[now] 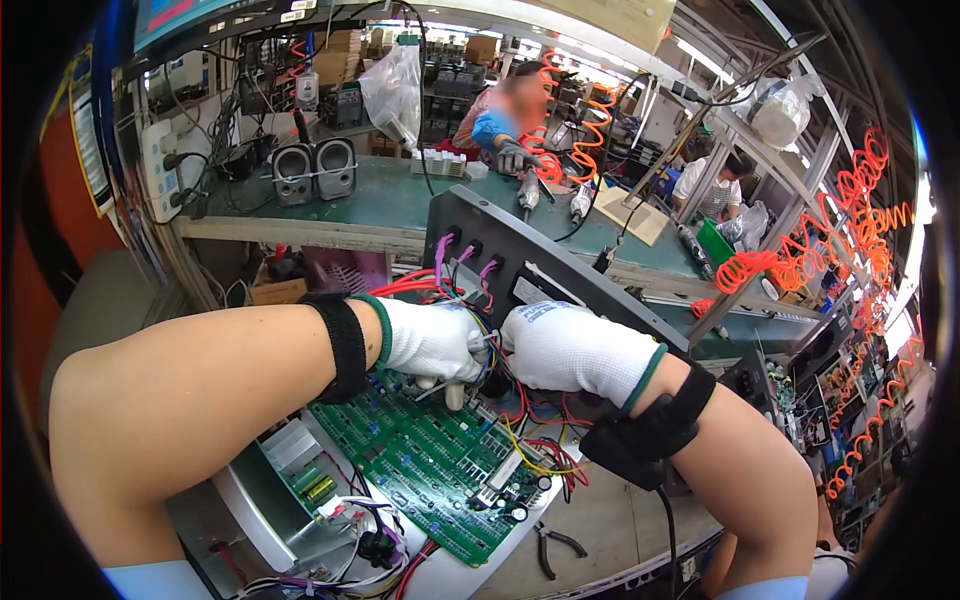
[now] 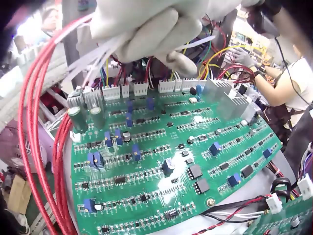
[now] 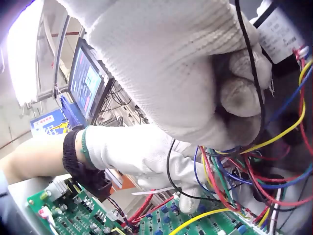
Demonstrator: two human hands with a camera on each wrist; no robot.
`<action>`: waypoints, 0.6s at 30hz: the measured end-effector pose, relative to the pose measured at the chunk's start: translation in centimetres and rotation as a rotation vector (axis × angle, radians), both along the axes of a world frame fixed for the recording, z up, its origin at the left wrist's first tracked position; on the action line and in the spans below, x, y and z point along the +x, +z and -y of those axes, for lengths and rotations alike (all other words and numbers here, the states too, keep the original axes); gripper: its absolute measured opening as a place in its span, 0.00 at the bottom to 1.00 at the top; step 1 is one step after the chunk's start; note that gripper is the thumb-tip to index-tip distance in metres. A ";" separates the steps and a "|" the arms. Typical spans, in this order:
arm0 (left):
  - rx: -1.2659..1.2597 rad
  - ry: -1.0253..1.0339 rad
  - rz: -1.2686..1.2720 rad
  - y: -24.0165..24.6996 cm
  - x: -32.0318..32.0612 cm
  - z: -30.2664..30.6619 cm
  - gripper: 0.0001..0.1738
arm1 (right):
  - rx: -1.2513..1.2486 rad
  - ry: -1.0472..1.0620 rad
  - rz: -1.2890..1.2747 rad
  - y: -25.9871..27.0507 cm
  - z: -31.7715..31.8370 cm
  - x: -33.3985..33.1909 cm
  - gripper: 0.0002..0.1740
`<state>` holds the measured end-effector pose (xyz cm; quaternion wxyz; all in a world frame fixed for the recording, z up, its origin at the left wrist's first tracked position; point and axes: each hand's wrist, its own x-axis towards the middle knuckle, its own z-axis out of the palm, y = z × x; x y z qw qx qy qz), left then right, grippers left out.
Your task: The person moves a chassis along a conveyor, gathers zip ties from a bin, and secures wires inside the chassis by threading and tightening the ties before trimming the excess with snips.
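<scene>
Both hands wear white knit gloves and meet at a bundle of coloured wires (image 3: 208,169) above a large green circuit board (image 1: 405,455). My left hand (image 1: 435,340) has its fingers curled around thin white cable ties (image 2: 90,63), whose ends stick out on both sides in the left wrist view. Close beside it, my right hand (image 1: 575,350) curls its fingers at the bundle; red, blue, yellow and green wires come out beneath it in the right wrist view. Its fingertips are partly hidden there, and a thin black wire (image 3: 249,63) crosses in front of them.
A dark metal panel (image 1: 570,265) with purple-wired connectors stands behind the hands. Black-handled pliers (image 1: 550,550) lie on the bench at front right. Red wires (image 2: 36,112) loop at the board's left. Across the green bench (image 1: 390,200) a person's gloved hand holds a power screwdriver (image 1: 528,195).
</scene>
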<state>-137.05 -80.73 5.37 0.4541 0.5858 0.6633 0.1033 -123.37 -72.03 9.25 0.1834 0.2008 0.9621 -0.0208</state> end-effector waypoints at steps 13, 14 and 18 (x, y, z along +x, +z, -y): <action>-0.002 -0.083 -0.048 0.5 0.0 0.1 0.09 | 0.022 0.042 0.016 0.2 0.1 0.2 0.14; 0.001 -0.088 -0.037 0.5 -0.1 0.1 0.09 | -0.061 -0.014 0.007 0.7 0.3 0.1 0.13; 0.015 -0.103 -0.052 0.7 0.1 0.1 0.09 | -0.024 0.001 0.022 -0.3 -0.7 0.0 0.14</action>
